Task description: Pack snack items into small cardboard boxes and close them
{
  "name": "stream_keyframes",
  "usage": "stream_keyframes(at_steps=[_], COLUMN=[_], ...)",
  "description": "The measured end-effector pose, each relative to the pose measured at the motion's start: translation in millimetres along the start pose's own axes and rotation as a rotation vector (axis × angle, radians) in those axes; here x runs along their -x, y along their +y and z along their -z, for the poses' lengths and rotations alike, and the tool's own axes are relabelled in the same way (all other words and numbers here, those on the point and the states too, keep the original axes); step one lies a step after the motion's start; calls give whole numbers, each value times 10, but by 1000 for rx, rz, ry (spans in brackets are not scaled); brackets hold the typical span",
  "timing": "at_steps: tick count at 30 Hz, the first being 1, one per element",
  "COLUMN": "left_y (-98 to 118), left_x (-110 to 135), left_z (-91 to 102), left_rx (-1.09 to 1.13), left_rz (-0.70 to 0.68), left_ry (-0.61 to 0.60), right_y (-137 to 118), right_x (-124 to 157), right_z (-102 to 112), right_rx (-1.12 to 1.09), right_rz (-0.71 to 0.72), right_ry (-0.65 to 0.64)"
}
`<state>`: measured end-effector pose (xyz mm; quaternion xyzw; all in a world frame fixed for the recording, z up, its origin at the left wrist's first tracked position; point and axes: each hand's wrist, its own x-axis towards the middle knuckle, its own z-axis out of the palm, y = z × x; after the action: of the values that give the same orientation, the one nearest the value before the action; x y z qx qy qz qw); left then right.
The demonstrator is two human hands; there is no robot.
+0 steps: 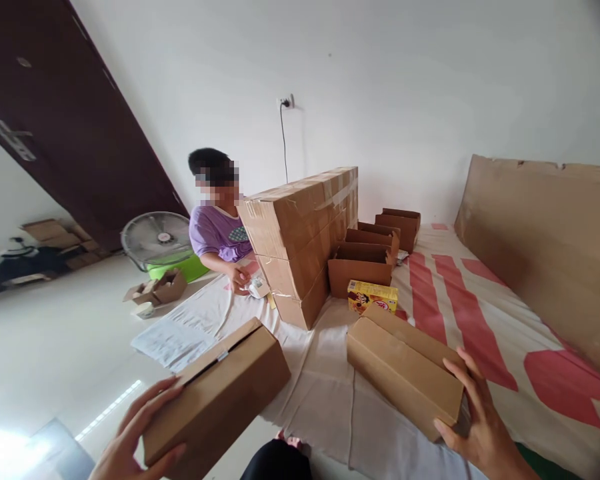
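My left hand [139, 433] grips the near end of a long brown cardboard box [225, 400], thumb on one side and fingers over the top. That box is tilted, with a dark gap along its upper seam. On the right, my right hand [473, 407] is closed on the near end of a second long cardboard box [405, 367], which rests on or just above the cloth [325, 393]; I cannot tell which. Just behind it stands a yellow printed carton [373, 297].
A tall wall of stacked, taped boxes [305, 247] stands mid-table. Several open boxes [360, 273] line its right side. A person in a purple top [217, 233] handles a small white item [257, 287] on its left. A large cardboard sheet [545, 247] leans right; a fan [155, 240] stands left.
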<state>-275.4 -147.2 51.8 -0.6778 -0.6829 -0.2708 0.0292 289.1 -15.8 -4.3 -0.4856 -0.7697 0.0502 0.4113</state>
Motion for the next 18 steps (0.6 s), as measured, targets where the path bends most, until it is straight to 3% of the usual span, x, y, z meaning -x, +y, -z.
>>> stream_keyframes(at_steps=[2,9,14,16,18], left_y=[96,466,591,726,927], left_x=[-33,-499,-508,-459,-420], left_z=[-80,-639,-596,-537,-496], left_rx=[57,223,77,11,-4], left_rz=[-51,-132,-170,-191,-200], left_ry=[-12,165,192,299,480], right_y=[-16,-103,-127,-123,-106], right_x=[-3,-8,-28,-56,-94], right_z=[15,59,93,144,211], right_rx=[-7,-38,-70,-106,-156], right_rz=[5,-22,-45,-54,-62], right_ry=[-3,-40,-62,-114,-197])
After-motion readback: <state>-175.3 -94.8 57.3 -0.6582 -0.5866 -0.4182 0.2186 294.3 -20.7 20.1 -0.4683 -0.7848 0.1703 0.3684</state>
